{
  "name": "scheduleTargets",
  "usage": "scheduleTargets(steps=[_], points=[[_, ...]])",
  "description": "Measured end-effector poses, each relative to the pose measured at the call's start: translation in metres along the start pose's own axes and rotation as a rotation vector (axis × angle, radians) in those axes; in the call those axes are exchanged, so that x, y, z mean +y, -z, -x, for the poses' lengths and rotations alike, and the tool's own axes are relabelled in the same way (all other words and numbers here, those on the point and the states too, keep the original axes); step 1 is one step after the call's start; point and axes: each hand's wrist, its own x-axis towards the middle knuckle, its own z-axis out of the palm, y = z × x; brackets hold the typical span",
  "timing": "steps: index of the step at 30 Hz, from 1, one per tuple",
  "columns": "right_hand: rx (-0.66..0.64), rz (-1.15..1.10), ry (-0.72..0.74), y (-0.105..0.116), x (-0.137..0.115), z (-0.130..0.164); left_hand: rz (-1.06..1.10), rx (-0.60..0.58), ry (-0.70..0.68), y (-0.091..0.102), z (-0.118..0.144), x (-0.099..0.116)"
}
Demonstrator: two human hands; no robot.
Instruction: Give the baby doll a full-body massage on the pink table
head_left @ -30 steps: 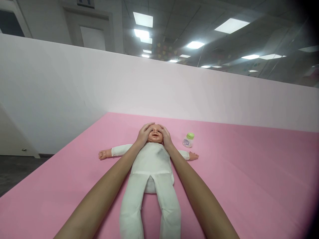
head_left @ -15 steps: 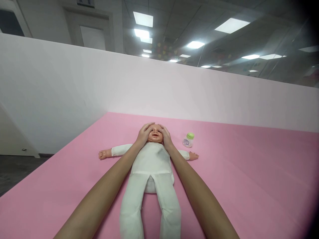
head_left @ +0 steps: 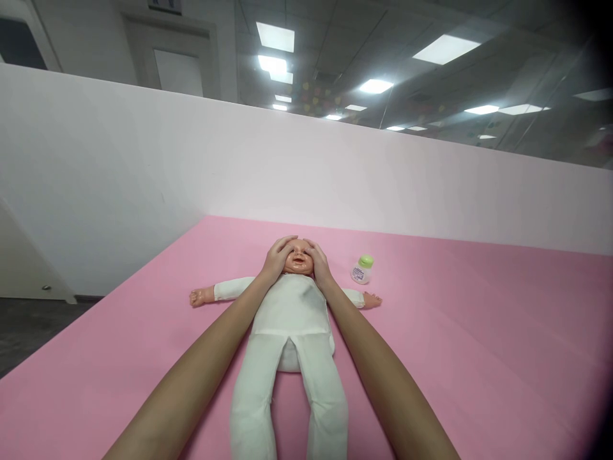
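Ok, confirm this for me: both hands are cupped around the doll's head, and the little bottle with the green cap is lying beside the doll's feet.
Not quite. The head view shows the bottle standing near the doll's head, beside the right hand, not at the feet. The left hand and right hand do cup the head.

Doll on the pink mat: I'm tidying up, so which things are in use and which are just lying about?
In use:
doll, head held between left hand and right hand

Lying about:
small green-capped bottle, standing untouched on pink mat

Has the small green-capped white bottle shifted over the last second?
No. The small green-capped white bottle stands at the same spot beside the doll's outstretched arm.
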Motion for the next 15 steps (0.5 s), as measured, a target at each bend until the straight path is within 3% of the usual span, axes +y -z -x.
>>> scheduleTargets(steps=[15], points=[[-0.004, -0.002, 0.002, 0.0008, 0.0016, -0.0009, -0.008, 0.007, -0.005, -0.0005, 0.0003, 0.0011]])
